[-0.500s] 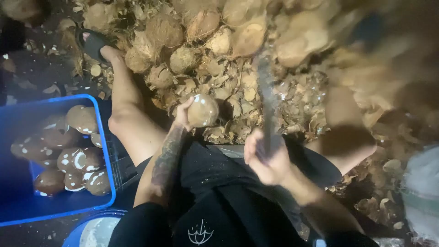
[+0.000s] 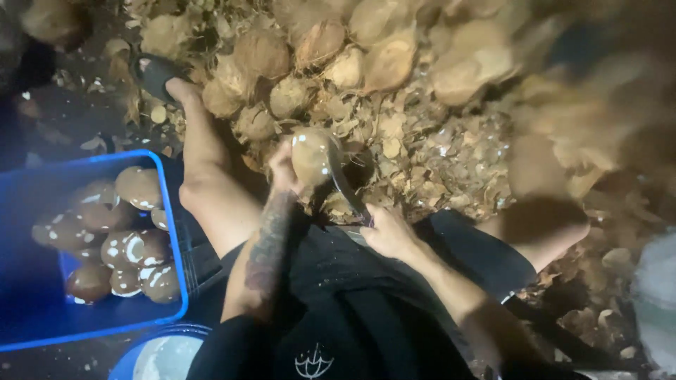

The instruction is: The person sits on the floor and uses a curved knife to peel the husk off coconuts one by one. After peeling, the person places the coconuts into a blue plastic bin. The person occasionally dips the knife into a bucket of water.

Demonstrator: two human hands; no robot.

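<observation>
My left hand (image 2: 283, 167) grips a peeled brown coconut (image 2: 312, 155) in front of my knees. My right hand (image 2: 385, 232) is closed on the handle of a long dark knife (image 2: 345, 184), whose blade rests against the right side of the coconut. I sit on the ground in black shorts, with both bare legs spread out to either side. A heap of coconuts in husk (image 2: 331, 49) and loose husk scraps (image 2: 422, 155) lies just beyond my hands.
A blue crate (image 2: 172, 232) at my left holds several peeled, wet coconuts (image 2: 120, 232). A blue bowl (image 2: 158, 355) with pale contents sits below it. A dark sandal (image 2: 156, 72) lies by my left foot. Husk chips cover the ground to the right.
The knife was raised and blurred above my right hand; now its blade has come down against the coconut. The left hand still holds the coconut in about the same place.
</observation>
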